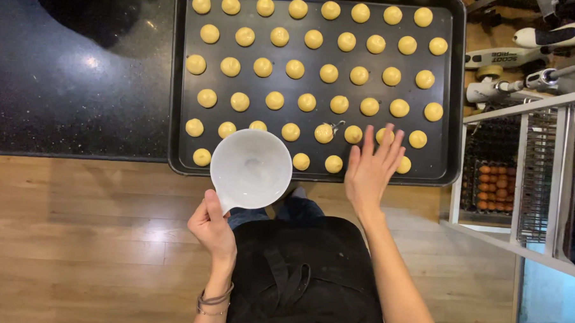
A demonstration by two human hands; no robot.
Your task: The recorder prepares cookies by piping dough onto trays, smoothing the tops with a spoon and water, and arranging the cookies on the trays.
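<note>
I see my left hand (212, 227) w/ fingers curled tight round the short handle of a round white plastic bowl (251, 170). The bowl looks empty inside & hangs over the near edge of a big dark metal baking tray (177, 81), covering a bit of it. The tray sits on a black shiny counter (67, 84) & is full of small round yellow dough balls (295, 69) in rows. My right hand (371, 167) is flat, fingers spread a little, holding nothing, over the tray's near right part, just above a few balls. A black apron (306, 277) is below. Brown wood floor (87, 237) is under me. A white metal rack (529, 163) stands at the right.
</note>
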